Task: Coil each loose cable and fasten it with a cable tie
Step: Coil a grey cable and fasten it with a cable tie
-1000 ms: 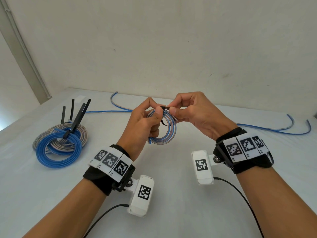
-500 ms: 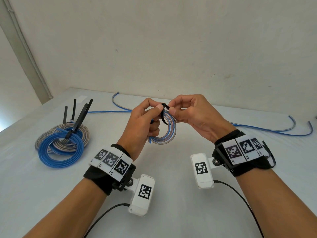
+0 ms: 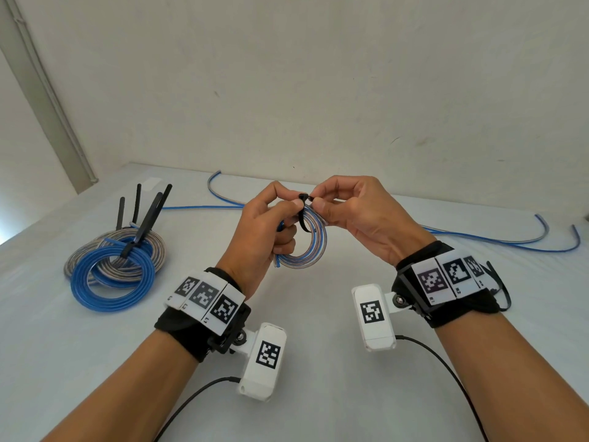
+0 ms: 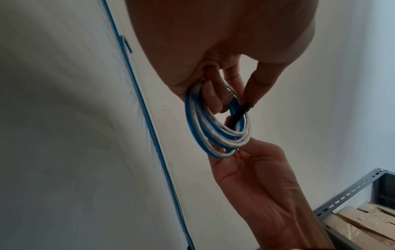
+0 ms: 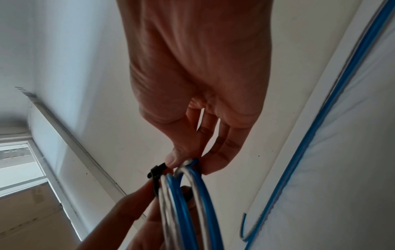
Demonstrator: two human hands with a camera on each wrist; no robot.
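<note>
A small coil of blue and clear cable hangs in the air between both hands above the white table. My left hand grips the coil with its fingers curled through the ring. A black cable tie loops round the top of the coil. My right hand pinches the tie at its head with thumb and forefinger, right beside the left thumb. The tie's tail runs through the inside of the coil.
Several tied coils, blue and grey, lie at the left with black tie tails sticking up. A long loose blue cable runs along the back of the table to the right edge. A metal shelf with cardboard stands beside the table.
Both hands have lifted the coil slightly. The tie's head has come up above the coil's top between the two thumbs, and the right fingers have closed in on it.
</note>
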